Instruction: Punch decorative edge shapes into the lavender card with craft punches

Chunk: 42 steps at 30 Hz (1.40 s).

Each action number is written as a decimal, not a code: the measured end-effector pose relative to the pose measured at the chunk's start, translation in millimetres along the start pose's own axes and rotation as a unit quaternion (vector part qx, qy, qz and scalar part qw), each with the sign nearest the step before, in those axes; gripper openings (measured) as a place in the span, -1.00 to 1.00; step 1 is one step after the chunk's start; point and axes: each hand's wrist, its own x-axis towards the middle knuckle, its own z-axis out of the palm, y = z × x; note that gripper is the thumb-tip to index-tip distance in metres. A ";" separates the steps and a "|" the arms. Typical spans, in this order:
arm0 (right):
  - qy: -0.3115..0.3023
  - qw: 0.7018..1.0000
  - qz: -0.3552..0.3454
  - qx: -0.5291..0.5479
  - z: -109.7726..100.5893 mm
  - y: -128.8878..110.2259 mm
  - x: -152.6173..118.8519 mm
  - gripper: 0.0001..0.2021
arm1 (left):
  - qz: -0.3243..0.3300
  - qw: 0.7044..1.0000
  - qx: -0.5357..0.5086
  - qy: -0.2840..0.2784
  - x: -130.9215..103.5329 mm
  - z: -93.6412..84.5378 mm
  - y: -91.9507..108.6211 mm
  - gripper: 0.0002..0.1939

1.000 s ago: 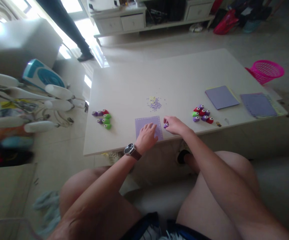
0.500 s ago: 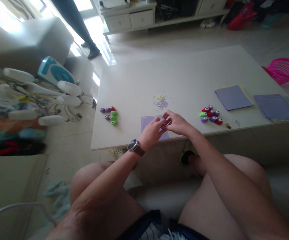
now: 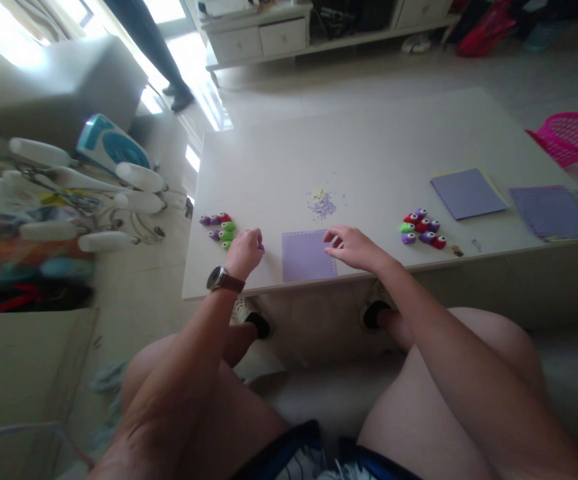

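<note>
My left hand (image 3: 245, 254), with a watch on the wrist, is closed on a small purple punch (image 3: 261, 247) that shows at its fingertips. It is just right of a left group of red, purple and green punches (image 3: 227, 235). A purple sheet (image 3: 309, 257) with small holes along its top and right edges lies near the front table edge. My right hand (image 3: 351, 247) rests at the sheet's right edge, fingers curved and apart, holding nothing. Behind the sheet is a pile of purple and yellow paper bits (image 3: 323, 204). More punches (image 3: 423, 228) stand to the right.
A stack of purple and yellow sheets (image 3: 469, 194) and another stack with punched edges (image 3: 553, 212) lie on the right of the white table (image 3: 369, 147). A pink basket (image 3: 576, 139) is beyond the right edge. A person's legs (image 3: 151, 47) show at the back left.
My left hand has moved left from the sheet towards the left group, carrying the purple punch. My right hand stays at the sheet, its fingers now apart from my left hand.
</note>
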 end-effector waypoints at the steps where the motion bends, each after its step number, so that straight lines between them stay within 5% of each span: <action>1: -0.003 1.000 0.000 -0.004 0.3 0.1 0.3 -0.91 | -0.010 1.000 0.014 -0.006 -0.8 0.4 -1.3 -0.81; 6: -0.010 1.000 0.002 -0.011 1.8 -1.5 2.1 -0.89 | -0.030 0.998 0.056 0.008 -8.1 0.8 10.6 -0.63; 11: -0.019 1.000 -0.007 -0.012 4.4 -0.3 4.1 -0.88 | -0.002 0.998 0.047 -0.033 -7.4 9.4 20.2 -0.70; 21: -0.045 0.998 -0.007 -0.049 6.7 4.3 4.3 -0.86 | -0.091 0.994 0.056 -0.034 5.6 5.0 -15.4 -0.52; 25: -0.025 0.992 0.036 -0.117 -1.7 10.8 1.3 -0.83 | -0.103 0.992 0.067 -0.020 7.1 1.7 -9.8 -0.49; 30: 0.063 0.962 0.138 -0.225 -33.2 31.1 -10.3 -0.77 | 0.053 0.999 0.004 -0.002 -9.0 13.4 26.8 -0.59; 35: 0.118 0.915 0.265 -0.281 -55.3 56.7 -26.0 -0.67 | 0.255 0.960 -0.109 -0.032 -27.8 43.3 56.5 -0.62; 39: 0.085 0.901 0.320 -0.281 -56.0 70.7 -30.1 -0.61 | 0.310 0.941 -0.126 -0.060 -33.7 59.3 67.6 -0.59; 42: 0.064 0.912 0.296 -0.276 -55.1 74.0 -26.4 -0.61 | 0.306 0.944 -0.108 -0.059 -33.9 61.1 69.0 -0.59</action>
